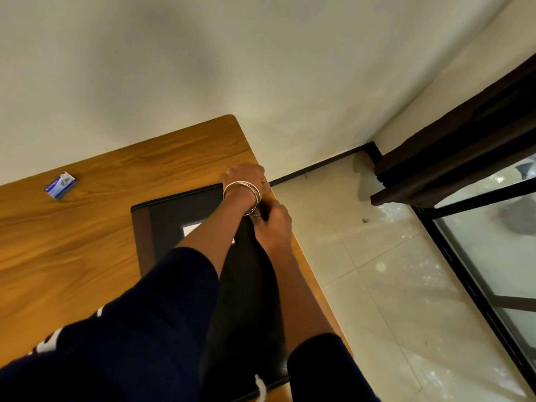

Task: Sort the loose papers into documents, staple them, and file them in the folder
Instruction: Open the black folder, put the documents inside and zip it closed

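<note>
A black folder (179, 210) with a brown spine strip and a white label lies shut on the wooden table (87, 242), along its right edge. My left hand (245, 177), with bangles on the wrist, reaches across to the folder's far right corner, its fingers curled down over that corner. Just behind it, my right hand (274, 223) pinches the folder's dark right edge. My forearms hide much of the folder's cover. No loose papers or stapler are in view.
A small blue box of staples (60, 185) lies on the table at the far left. The table stands against a cream wall (261, 68). To the right are a tiled floor (377, 256), a dark curtain (464, 140) and a glass door.
</note>
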Demonstrator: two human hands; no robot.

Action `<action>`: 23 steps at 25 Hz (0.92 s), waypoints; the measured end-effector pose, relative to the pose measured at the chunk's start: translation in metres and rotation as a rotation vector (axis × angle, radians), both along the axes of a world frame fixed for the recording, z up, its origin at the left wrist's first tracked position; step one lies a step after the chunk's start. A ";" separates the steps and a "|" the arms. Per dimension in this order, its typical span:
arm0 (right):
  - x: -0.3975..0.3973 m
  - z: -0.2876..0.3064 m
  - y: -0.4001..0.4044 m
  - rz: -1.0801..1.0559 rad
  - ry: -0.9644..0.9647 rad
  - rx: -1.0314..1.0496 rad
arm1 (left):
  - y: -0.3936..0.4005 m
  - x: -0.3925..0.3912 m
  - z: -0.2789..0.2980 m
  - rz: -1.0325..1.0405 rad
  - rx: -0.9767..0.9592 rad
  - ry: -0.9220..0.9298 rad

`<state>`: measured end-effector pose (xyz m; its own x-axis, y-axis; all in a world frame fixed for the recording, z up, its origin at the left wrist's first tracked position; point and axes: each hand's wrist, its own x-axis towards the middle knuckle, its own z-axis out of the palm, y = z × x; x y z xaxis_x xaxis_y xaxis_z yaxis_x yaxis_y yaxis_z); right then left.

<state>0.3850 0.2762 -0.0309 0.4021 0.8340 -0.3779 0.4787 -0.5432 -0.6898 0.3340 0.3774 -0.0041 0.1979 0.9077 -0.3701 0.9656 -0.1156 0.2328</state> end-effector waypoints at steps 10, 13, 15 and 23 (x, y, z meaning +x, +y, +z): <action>0.019 0.011 0.036 0.076 0.174 -0.108 | 0.012 0.005 -0.002 0.318 0.039 -0.012; 0.018 0.007 0.036 0.077 0.178 -0.099 | 0.025 -0.015 -0.013 0.557 0.023 -0.011; 0.015 0.003 0.037 0.057 0.144 -0.132 | 0.025 -0.035 -0.019 0.731 -0.011 -0.080; 0.009 0.013 0.039 -0.027 0.132 -0.166 | -0.013 -0.126 -0.015 1.055 -0.017 -0.115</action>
<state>0.3942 0.3150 -0.0182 0.3618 0.7452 -0.5601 0.3737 -0.6664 -0.6452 0.2083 0.3644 -0.0190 -0.6522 0.6354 -0.4135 0.5476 0.7720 0.3227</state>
